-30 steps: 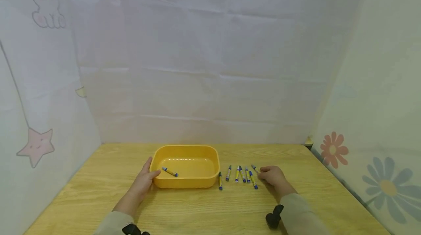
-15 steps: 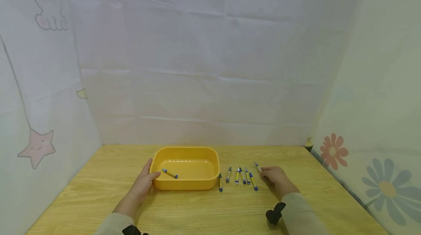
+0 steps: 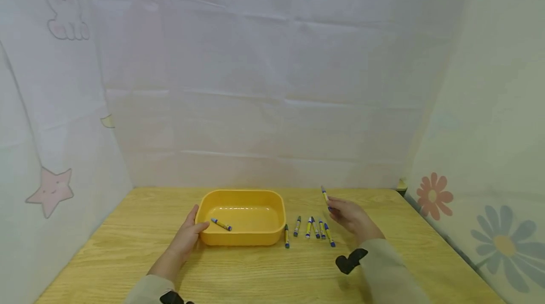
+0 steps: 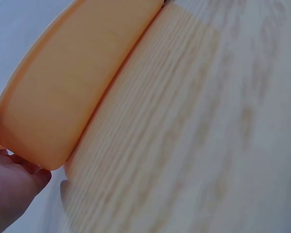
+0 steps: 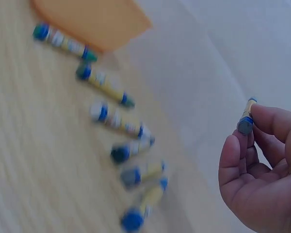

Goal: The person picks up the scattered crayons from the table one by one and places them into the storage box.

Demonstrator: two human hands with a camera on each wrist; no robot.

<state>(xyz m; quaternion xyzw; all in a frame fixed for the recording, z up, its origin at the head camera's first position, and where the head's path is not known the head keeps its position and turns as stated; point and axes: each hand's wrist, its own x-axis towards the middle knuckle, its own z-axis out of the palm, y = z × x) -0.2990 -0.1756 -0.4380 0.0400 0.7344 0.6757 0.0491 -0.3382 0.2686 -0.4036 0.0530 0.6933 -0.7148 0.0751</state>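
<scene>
My left hand [image 3: 186,236] grips the left end of a yellow plastic tub [image 3: 244,238], thumb over the rim and fingers along the outer wall. One crayon [image 3: 221,224] lies inside the tub, near its left front. Raised above the table, my right hand [image 3: 352,218] pinches a grey-ended crayon [image 5: 246,118] between thumb and fingers. Below and left of that hand, several crayons with yellow wrappers lie in a loose row, among them a blue one [image 3: 329,235] nearest the hand and a green one [image 3: 287,236] beside the tub.
A wood-grain table [image 3: 238,275] carries everything. White cloth [image 3: 255,105] hangs behind it, and printed cloth panels stand on both sides, the right one with a red flower [image 3: 432,195]. Black devices are strapped at both wrists.
My right hand has lifted a crayon off the table, up and slightly left, tilting it more upright. The left hand keeps its hold on the tub.
</scene>
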